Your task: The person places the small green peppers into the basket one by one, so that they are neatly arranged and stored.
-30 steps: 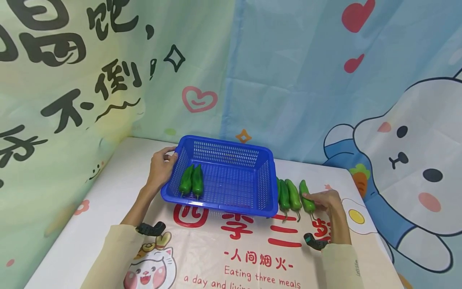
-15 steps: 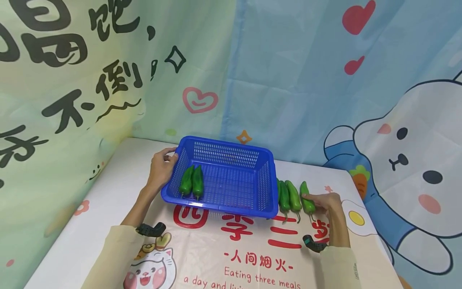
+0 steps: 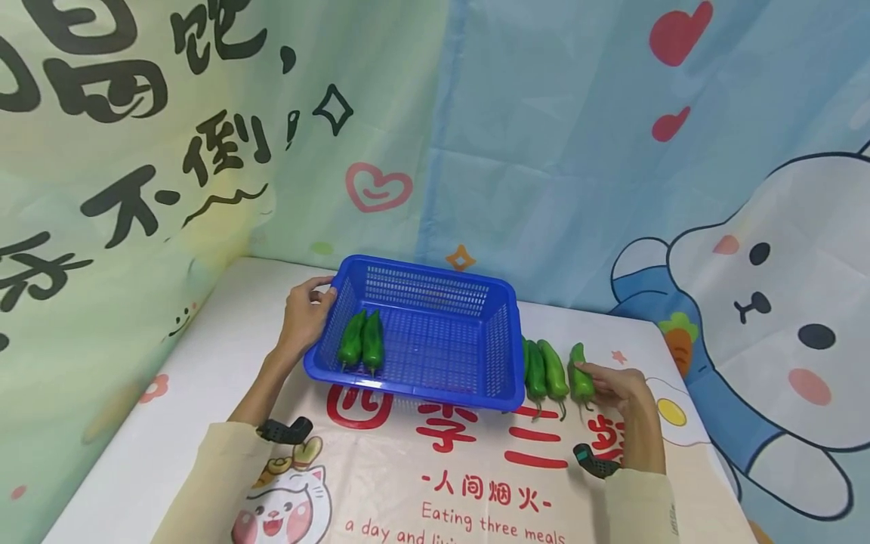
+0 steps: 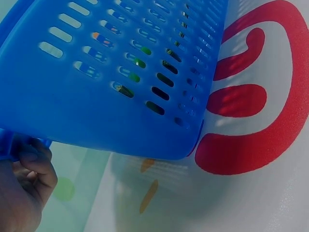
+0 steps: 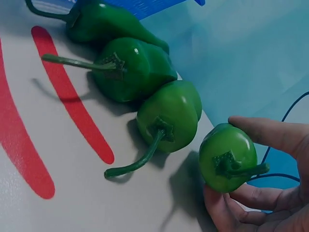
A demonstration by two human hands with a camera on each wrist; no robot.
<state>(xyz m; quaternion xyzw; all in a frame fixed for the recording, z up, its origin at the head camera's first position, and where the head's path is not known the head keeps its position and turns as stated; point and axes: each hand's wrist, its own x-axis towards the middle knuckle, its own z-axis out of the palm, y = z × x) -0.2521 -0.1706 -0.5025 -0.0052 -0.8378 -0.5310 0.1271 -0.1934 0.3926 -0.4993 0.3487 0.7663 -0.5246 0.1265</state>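
Observation:
My left hand grips the left rim of a blue plastic basket; in the left wrist view its fingers curl at the rim beside the slotted wall. Two green peppers lie side by side in the basket's left part. Between the thumb and fingers of my right hand, one green pepper is pinched, its stem toward the wrist camera and its shadow on the tabletop beside it. Left of it, several more green peppers lie in a row against the basket's right side, partly hidden by it in the head view.
A white tabletop carries a printed mat with red characters and a cartoon cat. Printed cloth backdrops stand close behind the table and along its left side. Dark camera mounts sit at both wrists.
My right hand has shifted slightly right with the pinched pepper, which now stands a little farther from the row and more upright in the head view. The left hand and basket have stayed put.

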